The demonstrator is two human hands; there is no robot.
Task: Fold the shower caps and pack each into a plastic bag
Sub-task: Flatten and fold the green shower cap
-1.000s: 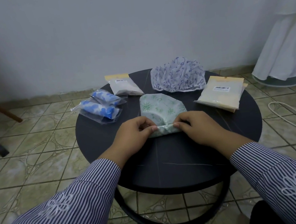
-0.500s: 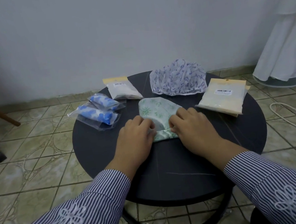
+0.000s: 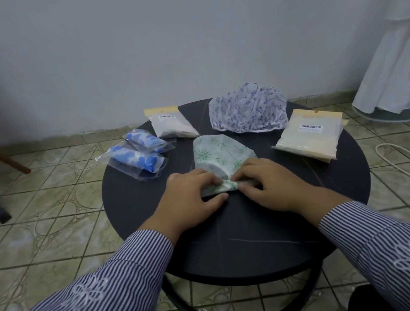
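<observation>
My left hand (image 3: 191,196) and right hand (image 3: 265,186) both pinch the rolled near edge of the green-patterned shower cap (image 3: 221,159), mid-table (image 3: 333,190). 2 bagged blue caps (image 3: 138,155) lie to the left. I judge the slippery roll could spring open if either pinch loosens.

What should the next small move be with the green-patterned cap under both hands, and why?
Probably another roll of the near edge away from the body. The left hand and right hand pinch a narrow rolled strip at the near end of the green shower cap, while most of it lies flat and unrolled beyond the fingers. The packed blue caps are tight rolls, so this one likely needs more turns before bagging.
</observation>
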